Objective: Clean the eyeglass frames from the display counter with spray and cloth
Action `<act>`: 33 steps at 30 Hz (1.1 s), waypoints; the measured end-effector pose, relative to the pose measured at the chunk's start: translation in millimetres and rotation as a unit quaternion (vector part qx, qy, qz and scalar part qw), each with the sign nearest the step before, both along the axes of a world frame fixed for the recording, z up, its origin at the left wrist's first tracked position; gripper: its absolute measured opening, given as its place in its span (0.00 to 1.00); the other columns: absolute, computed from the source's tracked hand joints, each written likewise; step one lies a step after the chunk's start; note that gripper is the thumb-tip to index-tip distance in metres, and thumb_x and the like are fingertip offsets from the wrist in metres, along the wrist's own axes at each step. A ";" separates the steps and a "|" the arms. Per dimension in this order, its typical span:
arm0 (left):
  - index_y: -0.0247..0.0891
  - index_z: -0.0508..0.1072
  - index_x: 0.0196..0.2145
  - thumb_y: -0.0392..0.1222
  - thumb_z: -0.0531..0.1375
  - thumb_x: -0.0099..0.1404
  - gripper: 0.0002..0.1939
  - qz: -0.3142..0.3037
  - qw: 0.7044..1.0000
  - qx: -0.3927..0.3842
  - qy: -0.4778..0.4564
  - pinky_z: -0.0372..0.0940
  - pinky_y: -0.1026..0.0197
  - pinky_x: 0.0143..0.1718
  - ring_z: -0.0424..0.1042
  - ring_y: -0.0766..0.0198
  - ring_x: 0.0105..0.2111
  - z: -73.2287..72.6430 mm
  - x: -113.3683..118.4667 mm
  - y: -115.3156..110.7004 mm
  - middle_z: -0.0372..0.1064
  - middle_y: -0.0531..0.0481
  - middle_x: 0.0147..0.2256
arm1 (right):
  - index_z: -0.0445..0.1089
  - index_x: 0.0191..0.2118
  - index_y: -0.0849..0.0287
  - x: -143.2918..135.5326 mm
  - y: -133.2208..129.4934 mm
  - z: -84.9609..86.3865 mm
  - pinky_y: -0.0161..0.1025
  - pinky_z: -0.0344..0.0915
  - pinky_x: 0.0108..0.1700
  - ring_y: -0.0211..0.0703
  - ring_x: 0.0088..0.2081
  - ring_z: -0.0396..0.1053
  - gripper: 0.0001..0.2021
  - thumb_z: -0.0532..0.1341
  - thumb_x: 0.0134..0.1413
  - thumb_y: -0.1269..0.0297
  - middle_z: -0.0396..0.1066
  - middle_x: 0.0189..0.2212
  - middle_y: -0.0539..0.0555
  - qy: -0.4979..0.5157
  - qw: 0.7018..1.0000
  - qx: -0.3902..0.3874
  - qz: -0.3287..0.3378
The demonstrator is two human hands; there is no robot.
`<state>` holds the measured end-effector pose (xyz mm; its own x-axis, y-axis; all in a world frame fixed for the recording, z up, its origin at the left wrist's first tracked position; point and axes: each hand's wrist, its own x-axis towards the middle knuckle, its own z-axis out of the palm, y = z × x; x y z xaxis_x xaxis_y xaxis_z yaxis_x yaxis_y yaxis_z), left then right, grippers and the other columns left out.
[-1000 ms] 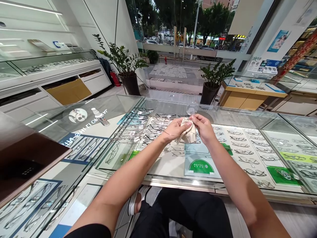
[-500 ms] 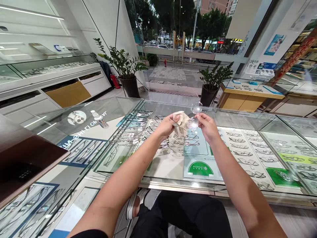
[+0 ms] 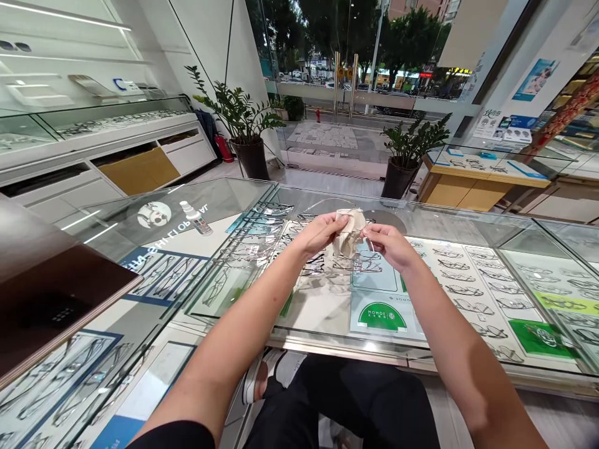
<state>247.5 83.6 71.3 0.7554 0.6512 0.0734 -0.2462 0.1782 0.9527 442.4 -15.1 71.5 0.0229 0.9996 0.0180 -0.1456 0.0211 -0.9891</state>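
Above the glass counter, my left hand (image 3: 322,234) is closed on a beige cleaning cloth (image 3: 352,223), its thumb pressing the fabric. The cloth is folded over part of a pair of thin-framed eyeglasses (image 3: 372,243), so the lenses are mostly hidden. Just to the right, my right hand (image 3: 392,245) pinches the eyeglasses' frame between thumb and fingers. One slim temple arm seems to stick out beyond the cloth. A small white spray bottle (image 3: 195,217) stands on the counter to the left of my hands.
Beneath the glass top of the counter (image 3: 304,337) lie rows of eyeglasses and a green-and-white card (image 3: 381,317). A dark brown panel (image 3: 60,293) juts in at left. Two potted plants (image 3: 250,156) stand beyond the counter, before the glass doors.
The eyeglasses have turned; their clear lenses, visible before, are now mostly behind the cloth. My right hand has moved closer to the left. The view has shifted slightly.
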 end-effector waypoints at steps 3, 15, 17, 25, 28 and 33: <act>0.32 0.73 0.30 0.61 0.76 0.56 0.28 -0.022 1.000 0.010 0.009 0.59 0.67 0.29 0.66 0.71 0.26 0.7 -2.8 2.5 0.70 0.53 0.26 | 0.79 0.31 0.61 1.5 -0.6 2.2 0.38 0.42 0.29 0.31 0.23 0.48 0.20 0.78 0.42 0.49 0.58 0.19 0.44 0.020 0.999 -0.022 0.012; 0.30 0.80 0.42 0.49 0.80 0.51 0.27 -0.046 0.998 0.008 0.048 0.68 0.63 0.36 0.76 0.63 0.32 2.2 -5.6 0.0 0.80 0.45 0.35 | 0.77 0.30 0.62 4.9 -0.4 -1.9 0.37 0.39 0.29 0.28 0.21 0.46 0.23 0.81 0.37 0.49 0.55 0.19 0.42 0.019 0.994 -0.085 0.067; 0.30 0.80 0.40 0.48 0.81 0.49 0.26 -0.039 0.998 -0.007 0.042 0.66 0.64 0.34 0.75 0.65 0.30 0.0 -3.2 -2.0 0.79 0.47 0.33 | 0.77 0.31 0.62 5.0 0.2 -2.9 0.36 0.39 0.28 0.28 0.21 0.46 0.23 0.80 0.38 0.49 0.54 0.19 0.42 0.016 0.993 -0.089 0.073; 0.30 0.79 0.34 0.45 0.82 0.45 0.24 -0.071 0.992 -0.105 0.029 0.66 0.63 0.33 0.74 0.65 0.28 -4.6 0.2 -4.3 0.78 0.47 0.30 | 0.75 0.30 0.61 2.6 -1.5 -2.1 0.36 0.42 0.28 0.28 0.21 0.46 0.23 0.81 0.38 0.48 0.56 0.20 0.42 0.017 0.992 -0.097 0.082; 0.30 0.80 0.36 0.45 0.82 0.44 0.26 -0.083 0.991 -0.103 0.032 0.68 0.62 0.35 0.75 0.64 0.30 -3.9 -1.4 -3.2 0.78 0.47 0.32 | 0.74 0.29 0.61 1.7 -2.0 -1.2 0.36 0.42 0.28 0.28 0.20 0.47 0.23 0.81 0.38 0.49 0.56 0.19 0.42 0.021 0.991 -0.103 0.081; 0.30 0.80 0.37 0.46 0.82 0.45 0.26 -0.076 0.994 -0.056 0.060 0.66 0.64 0.33 0.74 0.66 0.29 -2.7 -3.0 -1.9 0.78 0.48 0.31 | 0.72 0.28 0.61 1.3 -2.2 -1.7 0.36 0.41 0.27 0.27 0.20 0.47 0.22 0.80 0.38 0.52 0.58 0.20 0.43 0.023 0.989 -0.109 0.093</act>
